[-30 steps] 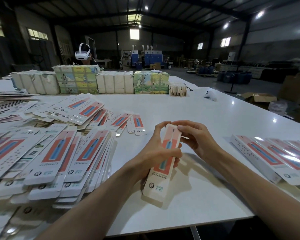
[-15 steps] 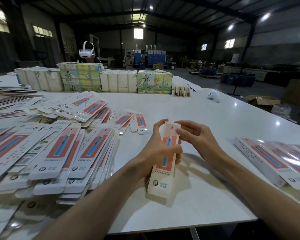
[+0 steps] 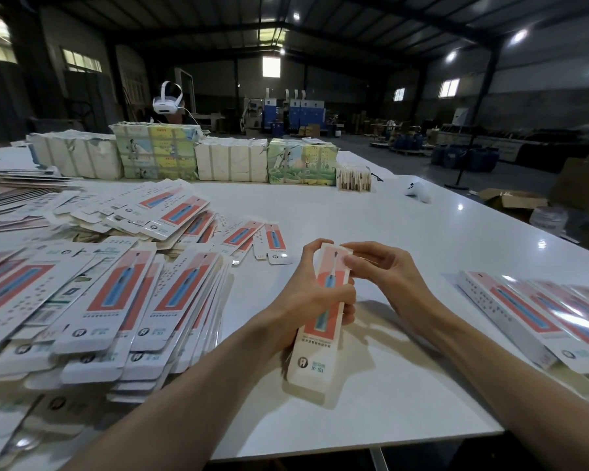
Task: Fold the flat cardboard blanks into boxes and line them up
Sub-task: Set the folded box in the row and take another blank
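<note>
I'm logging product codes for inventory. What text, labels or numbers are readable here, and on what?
"X·S1": near end of the box in the left hand, beside a round logo.
Fine print line above it: too small to read.
Flat blanks, left pile: print blurred, unreadable.
Finished boxes, right: glare and blur, unreadable.

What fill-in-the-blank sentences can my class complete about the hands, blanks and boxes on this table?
1. The left hand grips the box around its ____.
2. The flat blanks are piled on the person's ____ side.
3. The finished boxes lie in a row on the person's ____ side.
Missing words: middle; left; right.
</note>
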`<control>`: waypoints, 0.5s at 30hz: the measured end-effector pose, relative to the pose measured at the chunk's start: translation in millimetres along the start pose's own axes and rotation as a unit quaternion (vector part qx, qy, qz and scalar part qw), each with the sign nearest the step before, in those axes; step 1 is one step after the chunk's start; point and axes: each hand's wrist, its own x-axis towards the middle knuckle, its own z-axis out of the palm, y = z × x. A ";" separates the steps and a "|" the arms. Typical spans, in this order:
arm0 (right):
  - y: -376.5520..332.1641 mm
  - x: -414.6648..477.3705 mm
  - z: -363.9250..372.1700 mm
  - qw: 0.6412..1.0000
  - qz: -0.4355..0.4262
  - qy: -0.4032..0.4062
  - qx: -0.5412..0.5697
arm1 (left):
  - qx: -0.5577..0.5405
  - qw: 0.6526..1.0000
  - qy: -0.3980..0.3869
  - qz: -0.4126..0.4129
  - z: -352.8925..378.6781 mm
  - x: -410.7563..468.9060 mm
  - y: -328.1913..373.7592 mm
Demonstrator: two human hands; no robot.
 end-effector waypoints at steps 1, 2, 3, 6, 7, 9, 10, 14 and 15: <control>0.1 0.1 -0.2 1.000 -0.002 -0.002 -0.002 | 0.004 1.000 0.003 -0.002 0.3 0.2 -0.1; 0.6 0.1 -0.2 1.000 -0.003 -0.004 -0.003 | 0.008 1.000 0.008 -0.002 0.6 0.2 -0.3; 1.3 0.5 0.5 1.000 -0.003 -0.007 -0.004 | 0.006 1.000 0.014 0.000 0.7 0.6 -0.5; 3.3 2.3 5.2 1.000 -0.008 -0.004 -0.022 | -0.041 0.999 0.028 0.003 2.3 3.7 -1.7; 3.6 2.9 7.1 0.999 -0.011 0.004 -0.035 | -0.064 0.997 0.034 -0.009 2.8 5.1 -2.0; 3.2 2.9 9.0 0.997 -0.012 0.021 -0.074 | -0.111 0.992 0.045 -0.046 3.1 7.1 -1.8; 3.2 2.5 8.9 0.993 -0.019 0.021 -0.111 | -0.134 0.989 0.044 -0.051 2.6 7.0 -1.4; 6.1 -3.3 14.0 0.958 -0.072 -0.006 -0.276 | -0.308 0.950 0.040 -0.024 -1.6 5.3 4.1; 4.3 -4.8 17.9 0.954 -0.072 -0.016 -0.289 | -0.351 0.935 0.032 -0.027 -1.7 5.7 5.6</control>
